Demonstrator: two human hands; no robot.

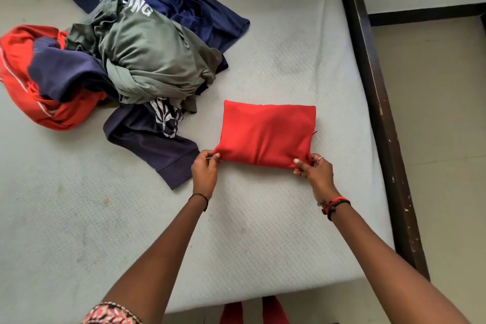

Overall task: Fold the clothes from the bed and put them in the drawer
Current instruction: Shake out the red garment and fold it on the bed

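A folded red cloth (267, 134) is lying flat on the mattress (263, 231) as a neat rectangle, right of the middle. The left hand (203, 172) is pinching its near left corner: thumb and fingers (215, 157) are closing together on the fabric's edge, and the rest of the cloth is stretching away beyond the fingertips. The right hand (314, 173) is pinching the near right corner, its thumb (299, 163) pressing on top of the cloth while the other fingers are curling behind the edge. A ring (319, 158) is showing on one of them. The near edge is running straight between the two hands, both of which are sitting on the near side of the cloth. Whether that edge is lifting off the mattress cannot be told.

A thin black band (200, 196) is circling the left wrist, and red and black bracelets (335, 204) are circling the right.

A pile (147, 55) of unfolded clothes is lying to the left and farther away, apart from the red cloth. A grey-green shirt (157, 47) with white lettering is sitting on top, dark blue pieces are spreading under and behind it, and an orange-red piece (23, 66) is lying at the far left. A navy sleeve (157, 144) is trailing out of the pile and ending just beside the left hand; whether they are touching cannot be told. A dark frame (373, 102) is running along the mattress's right side.
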